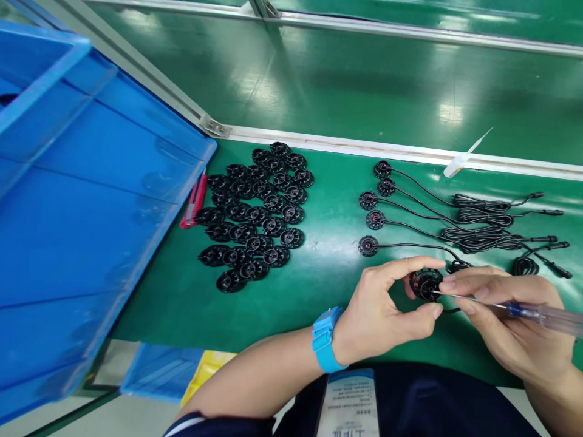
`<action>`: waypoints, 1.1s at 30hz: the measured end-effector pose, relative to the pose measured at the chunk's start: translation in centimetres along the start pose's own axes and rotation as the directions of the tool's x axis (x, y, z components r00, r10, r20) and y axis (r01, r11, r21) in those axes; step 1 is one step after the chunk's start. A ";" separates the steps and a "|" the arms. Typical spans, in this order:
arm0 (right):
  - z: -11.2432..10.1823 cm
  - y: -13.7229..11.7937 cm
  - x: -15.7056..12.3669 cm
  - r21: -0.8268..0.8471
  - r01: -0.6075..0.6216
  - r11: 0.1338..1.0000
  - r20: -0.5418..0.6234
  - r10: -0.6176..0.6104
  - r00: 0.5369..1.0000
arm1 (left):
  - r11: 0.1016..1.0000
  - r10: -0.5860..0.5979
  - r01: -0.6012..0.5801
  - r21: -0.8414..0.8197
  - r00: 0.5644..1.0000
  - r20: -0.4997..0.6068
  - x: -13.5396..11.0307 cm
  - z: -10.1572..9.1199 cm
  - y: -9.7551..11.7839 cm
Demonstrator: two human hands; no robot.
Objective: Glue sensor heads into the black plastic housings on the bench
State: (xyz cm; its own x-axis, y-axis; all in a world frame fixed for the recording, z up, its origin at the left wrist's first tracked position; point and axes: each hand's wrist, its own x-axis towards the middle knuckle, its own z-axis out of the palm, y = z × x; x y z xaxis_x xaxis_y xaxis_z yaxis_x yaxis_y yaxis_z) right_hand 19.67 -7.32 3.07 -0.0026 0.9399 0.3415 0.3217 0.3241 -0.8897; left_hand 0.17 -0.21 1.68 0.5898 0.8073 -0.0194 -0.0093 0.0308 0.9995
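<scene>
My left hand (387, 306), with a blue wrist strap (325, 340), grips a round black slotted part (424, 284) between thumb and fingers. In my right hand (514, 309) is a screwdriver (542, 317) with a clear handle and blue collar. Its thin shaft points left, and the tip meets the middle of the black part. A black cable shows partly behind my right fingers. Beyond my hands lie several round black parts with coiled cables (483, 237). Many similar loose black parts (259, 215) are grouped to the left on the green tabletop (328, 261).
A large blue bin (91, 212) stands at the left, with a red-handled tool (195, 203) beside it. Near the metal rail (332, 142) lies a small white bottle with a thin nozzle (458, 164). Below the table edge are a blue tray (159, 367) and something yellow (207, 370).
</scene>
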 end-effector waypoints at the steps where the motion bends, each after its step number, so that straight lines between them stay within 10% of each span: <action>1: -0.1 0.1 0.0 -0.004 0.001 1.000 0.007 -0.001 1.000 | 1.000 -0.010 0.010 -0.006 1.000 0.016 0.1 -0.1 0.0; 33: -0.6 0.1 0.7 -0.164 0.097 0.982 0.186 -0.066 0.980 | 0.916 -0.316 0.342 -0.209 0.937 0.147 1.0 -0.2 0.2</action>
State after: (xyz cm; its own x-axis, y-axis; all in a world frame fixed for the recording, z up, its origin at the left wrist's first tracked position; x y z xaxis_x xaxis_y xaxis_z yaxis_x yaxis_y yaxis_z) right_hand 20.24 -6.66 3.45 -0.1997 0.9201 0.3369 0.4706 0.3916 -0.7907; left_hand 0.55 0.70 1.82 0.6743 0.6603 -0.3307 0.0241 0.4278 0.9035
